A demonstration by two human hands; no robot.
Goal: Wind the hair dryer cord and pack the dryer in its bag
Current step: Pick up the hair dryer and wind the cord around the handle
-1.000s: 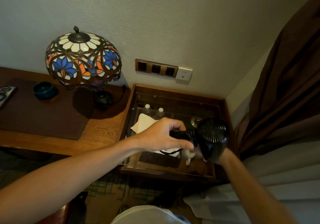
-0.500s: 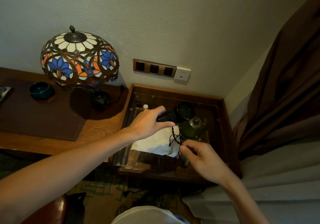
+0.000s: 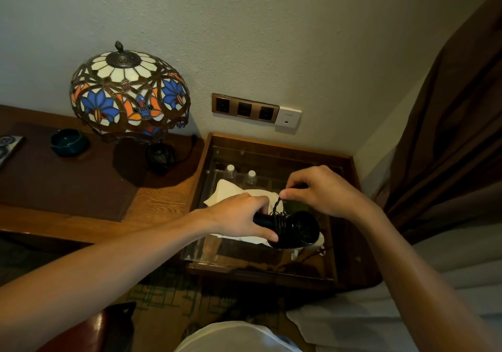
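While both hands work over the glass counter [image 3: 217,253]:
Left hand [image 3: 239,219]: grip closed on hair dryer [image 3: 294,228].
Right hand [image 3: 320,191]: grip pinching cord [image 3: 277,207].
Nearby: white cloth [image 3: 231,192], bottles [image 3: 230,170], lamp [image 3: 129,96].

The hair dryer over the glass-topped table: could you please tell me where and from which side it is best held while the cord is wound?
Grip the hair dryer by its slim handle, from the left, as the left hand does. The handle lies pointing left and suits a wrap; the bulky round head points right, leaving the right hand free to pull the cord up.
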